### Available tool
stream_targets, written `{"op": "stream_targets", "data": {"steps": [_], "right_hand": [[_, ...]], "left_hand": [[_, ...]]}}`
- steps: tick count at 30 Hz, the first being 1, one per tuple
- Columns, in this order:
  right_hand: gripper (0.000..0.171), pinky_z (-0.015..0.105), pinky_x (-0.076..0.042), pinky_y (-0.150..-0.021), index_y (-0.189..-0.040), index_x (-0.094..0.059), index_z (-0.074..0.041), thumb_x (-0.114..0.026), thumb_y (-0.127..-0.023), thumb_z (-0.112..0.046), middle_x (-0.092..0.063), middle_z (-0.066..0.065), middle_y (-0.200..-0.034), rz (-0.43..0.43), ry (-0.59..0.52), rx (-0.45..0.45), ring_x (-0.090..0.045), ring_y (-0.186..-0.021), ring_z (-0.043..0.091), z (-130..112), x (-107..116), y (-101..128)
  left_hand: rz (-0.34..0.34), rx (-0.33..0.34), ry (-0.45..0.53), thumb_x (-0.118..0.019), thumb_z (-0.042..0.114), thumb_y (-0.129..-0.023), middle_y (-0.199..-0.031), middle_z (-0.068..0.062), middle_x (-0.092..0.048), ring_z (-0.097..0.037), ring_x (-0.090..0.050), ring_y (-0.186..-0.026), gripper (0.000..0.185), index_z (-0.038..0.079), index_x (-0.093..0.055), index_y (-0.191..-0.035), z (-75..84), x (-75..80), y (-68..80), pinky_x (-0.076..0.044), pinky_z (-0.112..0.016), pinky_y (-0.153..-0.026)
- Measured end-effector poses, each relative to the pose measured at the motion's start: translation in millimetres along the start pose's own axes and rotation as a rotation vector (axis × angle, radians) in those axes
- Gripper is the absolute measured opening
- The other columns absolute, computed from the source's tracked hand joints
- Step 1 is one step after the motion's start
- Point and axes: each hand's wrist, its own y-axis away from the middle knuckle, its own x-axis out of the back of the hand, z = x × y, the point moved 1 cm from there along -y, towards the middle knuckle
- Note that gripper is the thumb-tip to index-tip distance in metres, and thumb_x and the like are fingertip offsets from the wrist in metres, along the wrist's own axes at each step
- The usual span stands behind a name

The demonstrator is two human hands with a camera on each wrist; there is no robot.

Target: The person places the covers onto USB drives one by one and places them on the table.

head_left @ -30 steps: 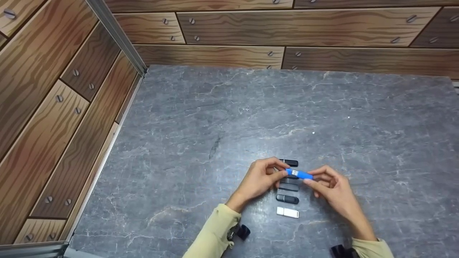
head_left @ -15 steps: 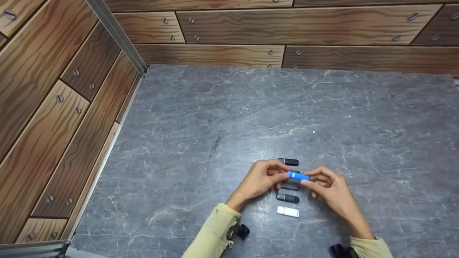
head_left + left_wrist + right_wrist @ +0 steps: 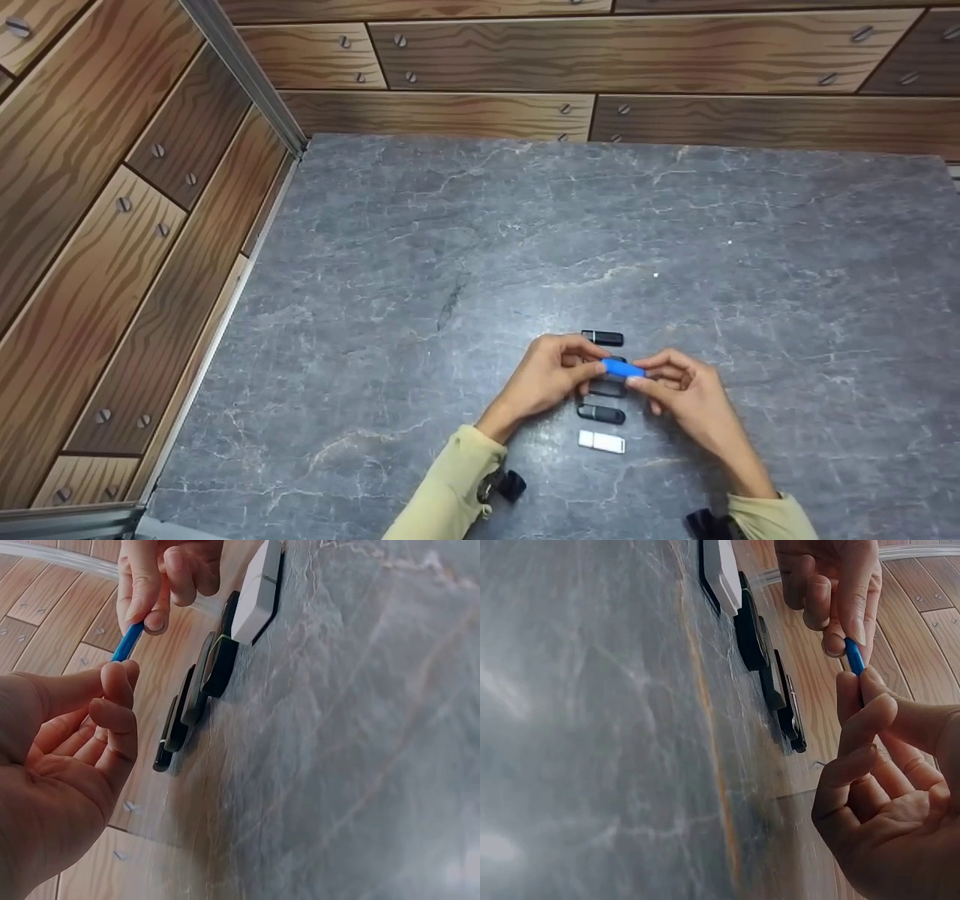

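Observation:
A blue USB stick is held up above a column of other sticks, its two ends pinched by two hands. The left hand grips its left end between thumb and fingertips. At the other end, the thumb and forefinger of the right hand pinch it. No metal plug shows between the blue cap and body. In the left wrist view only a short blue piece shows between the fingertips. Just below the hands lie a dark grey stick, partly covered, and a black stick.
A white USB stick lies nearest the person, and a black one is at the far end of the column. Another dark stick is mostly hidden under the blue one. Wood-patterned panels border the grey marbled table at the back and left.
The hands have come slightly closer together. The metal plug, visible between the blue cap and body a second ago, has slid out of sight as the cap closed over it.

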Motion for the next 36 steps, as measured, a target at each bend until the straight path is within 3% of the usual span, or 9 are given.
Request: {"op": "stream_targets", "data": {"steps": [9,13,16,19,23,30,36], "right_hand": [[0.032,0.024,-0.047,-0.050,-0.118,-0.069,0.006,-0.081,-0.091,-0.007,-0.078,-0.005,-0.081,0.021,0.049,-0.051,-0.058,-0.055,0.008,-3.9,-0.4,-4.8],[0.032,0.024,-0.052,-0.054,-0.118,-0.070,0.004,-0.081,-0.092,-0.010,-0.079,-0.005,-0.085,0.035,0.102,-0.046,-0.061,-0.058,0.008,-9.0,-2.3,-9.8],[0.030,0.023,-0.054,-0.058,-0.118,-0.071,0.003,-0.080,-0.093,-0.011,-0.080,0.002,-0.090,0.054,0.150,0.000,-0.063,-0.062,0.007,-12.3,-3.3,-14.8],[0.029,0.020,-0.052,-0.060,-0.119,-0.073,0.002,-0.079,-0.094,-0.012,-0.080,0.011,-0.096,0.060,0.209,0.046,-0.062,-0.067,0.004,-15.0,-2.1,-19.2],[0.029,0.019,-0.049,-0.059,-0.122,-0.073,0.003,-0.076,-0.096,-0.009,-0.078,0.018,-0.100,0.039,0.268,0.089,-0.060,-0.067,0.003,-17.2,0.3,-25.2],[0.030,0.021,-0.052,-0.056,-0.126,-0.070,0.004,-0.073,-0.098,-0.007,-0.078,0.024,-0.108,0.020,0.337,0.113,-0.064,-0.065,0.008,-24.6,0.8,-47.9],[0.029,0.020,-0.054,-0.059,-0.124,-0.068,0.008,-0.072,-0.099,-0.006,-0.077,0.027,-0.112,0.028,0.398,0.121,-0.069,-0.069,0.010,-28.3,-1.0,-65.4]], "left_hand": [[0.018,-0.005,-0.064,-0.074,0.010,-0.098,-0.074,-0.020,-0.073,-0.005,-0.056,-0.053,0.019,0.006,-0.078,-0.117,1.4,0.7,-4.7,-0.042,-0.015,-0.049],[0.030,-0.071,-0.240,-0.076,0.012,-0.097,-0.089,-0.013,-0.080,0.004,-0.056,-0.058,0.023,0.006,-0.078,-0.118,6.6,4.9,-7.8,-0.048,-0.013,-0.055],[0.048,-0.124,-0.391,-0.078,0.013,-0.096,-0.101,-0.005,-0.083,0.008,-0.055,-0.063,0.023,0.007,-0.078,-0.118,10.5,7.1,-11.6,-0.049,-0.011,-0.060],[0.054,-0.149,-0.479,-0.077,0.016,-0.096,-0.103,-0.003,-0.083,0.009,-0.054,-0.065,0.022,0.009,-0.079,-0.117,13.1,9.0,-15.9,-0.048,-0.010,-0.063],[0.054,-0.158,-0.543,-0.077,0.016,-0.097,-0.104,-0.004,-0.082,0.004,-0.057,-0.068,0.021,0.009,-0.079,-0.116,13.8,12.9,-22.6,-0.048,-0.009,-0.066],[0.061,-0.149,-0.643,-0.075,0.015,-0.098,-0.114,-0.006,-0.081,-0.014,-0.076,-0.098,0.022,0.008,-0.077,-0.119,15.8,23.0,-42.3,-0.057,-0.015,-0.085],[0.047,-0.132,-0.730,-0.073,0.019,-0.100,-0.114,-0.005,-0.080,-0.016,-0.075,-0.100,0.024,0.009,-0.076,-0.121,15.2,28.7,-56.4,-0.058,-0.020,-0.089]]}}
